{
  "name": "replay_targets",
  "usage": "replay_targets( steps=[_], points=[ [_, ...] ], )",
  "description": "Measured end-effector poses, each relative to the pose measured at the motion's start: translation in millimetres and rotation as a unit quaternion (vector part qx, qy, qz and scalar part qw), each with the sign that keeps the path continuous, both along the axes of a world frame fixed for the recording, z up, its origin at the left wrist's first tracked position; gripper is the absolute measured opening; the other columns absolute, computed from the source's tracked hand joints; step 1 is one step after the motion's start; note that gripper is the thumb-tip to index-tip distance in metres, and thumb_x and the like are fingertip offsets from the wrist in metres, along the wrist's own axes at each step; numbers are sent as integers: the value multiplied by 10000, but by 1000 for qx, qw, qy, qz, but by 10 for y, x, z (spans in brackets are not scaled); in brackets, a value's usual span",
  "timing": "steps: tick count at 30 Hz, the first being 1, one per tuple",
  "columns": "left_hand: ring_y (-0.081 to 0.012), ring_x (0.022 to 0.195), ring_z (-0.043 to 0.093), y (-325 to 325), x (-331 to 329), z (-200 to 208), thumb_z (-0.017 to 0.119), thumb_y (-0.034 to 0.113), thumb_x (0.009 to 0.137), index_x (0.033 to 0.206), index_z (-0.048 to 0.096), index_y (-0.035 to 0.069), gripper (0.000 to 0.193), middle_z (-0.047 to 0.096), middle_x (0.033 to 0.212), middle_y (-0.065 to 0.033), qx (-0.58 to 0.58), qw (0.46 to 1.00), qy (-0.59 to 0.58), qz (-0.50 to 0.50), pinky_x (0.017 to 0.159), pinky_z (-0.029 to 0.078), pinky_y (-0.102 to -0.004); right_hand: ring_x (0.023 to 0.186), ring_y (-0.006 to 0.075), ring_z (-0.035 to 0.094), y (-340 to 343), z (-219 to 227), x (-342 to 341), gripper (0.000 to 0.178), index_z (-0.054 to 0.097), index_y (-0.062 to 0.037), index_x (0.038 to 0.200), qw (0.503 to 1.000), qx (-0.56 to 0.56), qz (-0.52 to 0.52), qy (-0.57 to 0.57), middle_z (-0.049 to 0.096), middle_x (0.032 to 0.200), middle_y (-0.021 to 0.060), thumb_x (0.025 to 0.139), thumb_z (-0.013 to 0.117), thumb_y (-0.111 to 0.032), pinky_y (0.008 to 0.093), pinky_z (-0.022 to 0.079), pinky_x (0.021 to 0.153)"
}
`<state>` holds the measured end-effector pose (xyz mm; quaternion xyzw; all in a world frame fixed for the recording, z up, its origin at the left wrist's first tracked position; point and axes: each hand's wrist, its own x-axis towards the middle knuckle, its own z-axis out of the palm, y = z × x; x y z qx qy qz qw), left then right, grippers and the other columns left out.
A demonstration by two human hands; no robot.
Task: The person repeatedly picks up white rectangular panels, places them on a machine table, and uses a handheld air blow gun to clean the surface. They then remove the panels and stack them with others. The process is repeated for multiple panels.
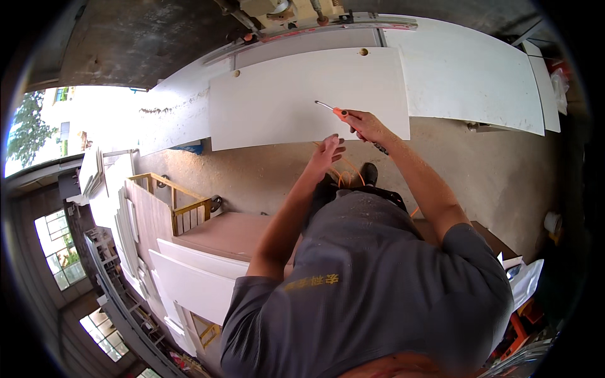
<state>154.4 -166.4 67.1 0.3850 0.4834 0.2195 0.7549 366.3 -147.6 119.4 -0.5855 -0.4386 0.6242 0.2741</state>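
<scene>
My right hand (368, 128) is closed around a screwdriver (341, 113) with an orange and black handle. Its metal shaft points up and to the left, above the white panel (271, 113). A dark ribbed piece shows just below that hand, and I cannot tell whether it belongs to the screwdriver. My left hand (328, 153) is at the panel's near edge, fingers apart and slightly bent, with nothing visible in it. Two round holes are cut near the panel's far edge, one at the left and one at the right.
Further white boards (466, 75) extend to the right, beneath a machine (277, 9) at the back. At the left stands a yellow-framed cart (189, 195) on wheels. White panels (195, 277) lean beside me. An orange hose (348, 170) runs near my feet on the dusty floor.
</scene>
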Motion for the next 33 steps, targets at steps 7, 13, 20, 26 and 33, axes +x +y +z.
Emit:
replay_targets(
  steps=[7, 13, 20, 26, 33],
  points=[
    [-193, 980, 585, 794, -95, 586, 373, 404, 1012, 1258, 433, 24, 457, 566, 1100, -100, -8, 946, -134, 296, 880, 461, -342, 1155, 282, 485, 597, -215, -631, 353, 583, -88, 1220, 911, 376, 101, -136, 570, 1215, 113, 928, 469, -250, 432, 395, 970],
    [-228, 658, 631, 755, -592, 1497, 460, 411, 978, 954, 606, 16, 422, 618, 661, -92, 303, 850, 236, -361, 676, 493, -375, 1130, 293, 490, 962, -91, 186, 277, 634, -59, 1072, 749, 122, 70, -648, 563, 1146, 146, 838, 530, -165, 449, 403, 922],
    [-202, 547, 603, 1247, -712, 1883, 547, 354, 948, 905, 591, -13, 372, 597, 635, -78, 190, 857, 272, -394, 570, 486, -349, 1143, 287, 470, 922, 72, -167, 300, 632, -30, 1065, 721, 130, 61, -677, 550, 1168, 136, 791, 550, -122, 440, 378, 930],
    [-108, 489, 534, 1506, -661, 2200, 588, 318, 929, 856, 579, -2, 328, 536, 554, -7, 297, 783, 293, -462, 514, 457, -289, 1118, 278, 474, 820, 83, -289, 292, 634, -29, 1051, 713, 99, 78, -689, 555, 1143, 124, 791, 536, -119, 427, 385, 905],
    [-79, 579, 495, 1651, -319, 2135, 574, 303, 926, 883, 564, 18, 287, 517, 618, 11, 274, 901, 19, -335, 562, 417, -268, 1172, 241, 540, 674, 282, -241, 522, 489, -103, 1354, 976, 162, -125, -71, 479, 1377, 99, 888, 612, -303, 409, 429, 971]
  ],
)
